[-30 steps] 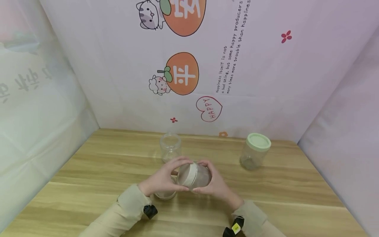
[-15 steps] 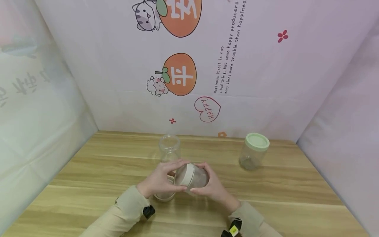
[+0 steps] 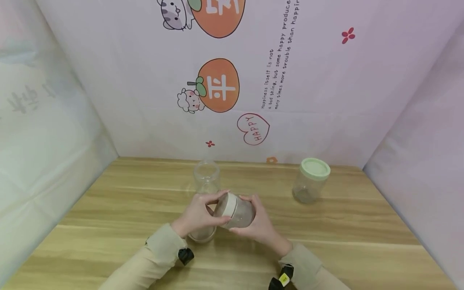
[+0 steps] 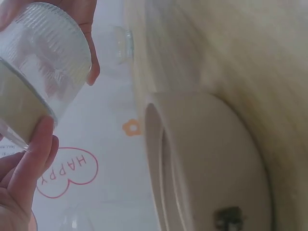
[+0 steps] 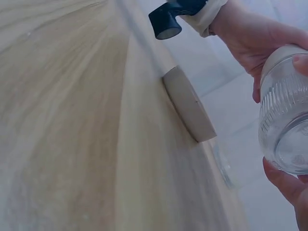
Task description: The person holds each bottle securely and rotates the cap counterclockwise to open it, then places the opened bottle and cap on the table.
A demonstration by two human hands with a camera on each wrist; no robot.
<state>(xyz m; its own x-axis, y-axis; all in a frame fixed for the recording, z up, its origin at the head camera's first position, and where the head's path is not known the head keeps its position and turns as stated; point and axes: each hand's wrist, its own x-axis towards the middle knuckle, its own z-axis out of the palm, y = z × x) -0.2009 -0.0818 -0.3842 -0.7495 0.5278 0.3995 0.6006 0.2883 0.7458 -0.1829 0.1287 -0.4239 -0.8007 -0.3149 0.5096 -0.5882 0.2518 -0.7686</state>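
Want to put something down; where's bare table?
Bare wooden tabletop lies left of the lidless clear cylindrical jar and right of the green-lidded clear cylindrical jar. Crowded: around the round beige lid near the left hand.

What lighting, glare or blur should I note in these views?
Head view: soft, even light, the green-lidded jar reasonably clear, the uncoloured jar faint against its background; left wrist view: wood grain on the tabletop smeared, the HAPPY heart print legible; right wrist view: bluish cast, pale glints on the ribbed held jar, near tabletop soft.
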